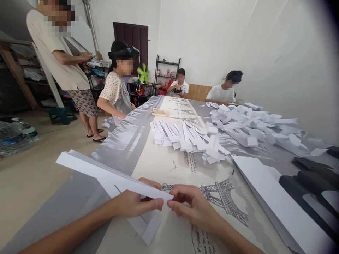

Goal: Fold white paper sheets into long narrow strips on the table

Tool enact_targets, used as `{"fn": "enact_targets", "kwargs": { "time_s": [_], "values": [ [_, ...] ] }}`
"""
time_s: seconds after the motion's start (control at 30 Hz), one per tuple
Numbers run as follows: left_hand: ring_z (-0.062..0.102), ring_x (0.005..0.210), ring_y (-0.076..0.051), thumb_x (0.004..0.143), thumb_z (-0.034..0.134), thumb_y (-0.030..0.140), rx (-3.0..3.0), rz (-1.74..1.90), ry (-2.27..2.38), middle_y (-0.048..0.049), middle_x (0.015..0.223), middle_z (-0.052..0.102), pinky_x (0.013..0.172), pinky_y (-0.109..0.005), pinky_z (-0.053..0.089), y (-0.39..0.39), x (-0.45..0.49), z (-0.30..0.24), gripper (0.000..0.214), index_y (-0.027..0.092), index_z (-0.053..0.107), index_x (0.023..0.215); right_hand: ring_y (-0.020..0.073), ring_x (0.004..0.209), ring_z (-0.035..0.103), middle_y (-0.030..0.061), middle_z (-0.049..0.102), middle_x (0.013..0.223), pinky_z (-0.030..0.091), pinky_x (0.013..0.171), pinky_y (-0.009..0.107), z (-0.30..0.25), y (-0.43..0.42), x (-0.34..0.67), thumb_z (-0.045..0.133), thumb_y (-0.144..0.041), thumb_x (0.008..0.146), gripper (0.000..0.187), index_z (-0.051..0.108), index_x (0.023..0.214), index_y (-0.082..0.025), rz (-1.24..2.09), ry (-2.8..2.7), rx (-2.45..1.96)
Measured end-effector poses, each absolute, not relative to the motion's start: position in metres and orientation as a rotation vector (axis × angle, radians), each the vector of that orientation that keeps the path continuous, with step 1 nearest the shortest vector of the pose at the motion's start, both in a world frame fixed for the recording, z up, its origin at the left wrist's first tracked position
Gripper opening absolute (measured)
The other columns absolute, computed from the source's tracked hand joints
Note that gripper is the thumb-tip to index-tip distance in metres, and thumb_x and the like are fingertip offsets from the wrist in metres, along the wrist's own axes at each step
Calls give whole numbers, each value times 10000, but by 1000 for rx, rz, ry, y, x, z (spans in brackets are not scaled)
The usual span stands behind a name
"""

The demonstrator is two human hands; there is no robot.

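My left hand (135, 204) pinches a long folded strip of white paper (106, 173) near its right end, thumb under and fingers over it. My right hand (192, 208) pinches the same strip's right tip with closed fingers. The strip slants up to the left, off the table's edge. Under my hands lies another folded white sheet (144, 225) on the printed table cover (169, 165).
A row of folded paper pieces (185, 137) and a loose heap of them (251, 127) lie farther up the table. A stack of flat white sheets (275, 197) sits at right. Other people sit and stand along the table's left side and far end. Water bottles (16, 135) stand at left.
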State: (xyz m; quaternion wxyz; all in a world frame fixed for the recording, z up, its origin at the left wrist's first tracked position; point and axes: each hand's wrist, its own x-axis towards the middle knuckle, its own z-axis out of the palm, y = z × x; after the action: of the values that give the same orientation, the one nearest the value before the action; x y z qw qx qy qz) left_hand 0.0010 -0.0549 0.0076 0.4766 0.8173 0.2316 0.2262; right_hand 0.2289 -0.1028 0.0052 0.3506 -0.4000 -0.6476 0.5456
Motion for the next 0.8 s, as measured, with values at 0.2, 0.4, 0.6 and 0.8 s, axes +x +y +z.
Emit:
{"fn": "enact_targets", "kwargs": {
  "time_s": [0.2, 0.4, 0.6, 0.8],
  "values": [
    [483, 600, -118, 935, 618, 434, 1981, 554, 628, -21, 733, 599, 543, -232, 350, -56, 2, 9, 331, 155, 732, 798, 107, 591, 547, -15, 599, 702, 456, 577, 231, 5, -103, 231, 677, -360, 907, 210, 687, 805, -177, 1390, -1715, -1035],
    [525, 611, -132, 907, 656, 459, 1896, 539, 649, -27, 709, 624, 539, -229, 362, -56, 4, 8, 338, 147, 726, 798, 111, 597, 541, -18, 588, 684, 439, 589, 235, 6, -103, 230, 656, -328, 920, 186, 694, 824, -174, 1347, -1772, -1024],
    [475, 564, -109, 915, 651, 472, 1944, 488, 608, -21, 695, 622, 511, -234, 317, -56, 3, 8, 374, 148, 726, 742, 119, 594, 555, -6, 622, 688, 446, 601, 249, 5, -106, 230, 687, -319, 891, 164, 728, 819, -178, 1375, -1801, -1037],
    [537, 683, -143, 921, 654, 453, 1876, 555, 657, -14, 740, 616, 606, -236, 380, -50, -3, 10, 300, 168, 718, 852, 113, 545, 572, -22, 623, 620, 460, 605, 249, 9, -103, 232, 698, -327, 879, 209, 670, 733, -180, 1397, -1766, -1056]
  ]
}}
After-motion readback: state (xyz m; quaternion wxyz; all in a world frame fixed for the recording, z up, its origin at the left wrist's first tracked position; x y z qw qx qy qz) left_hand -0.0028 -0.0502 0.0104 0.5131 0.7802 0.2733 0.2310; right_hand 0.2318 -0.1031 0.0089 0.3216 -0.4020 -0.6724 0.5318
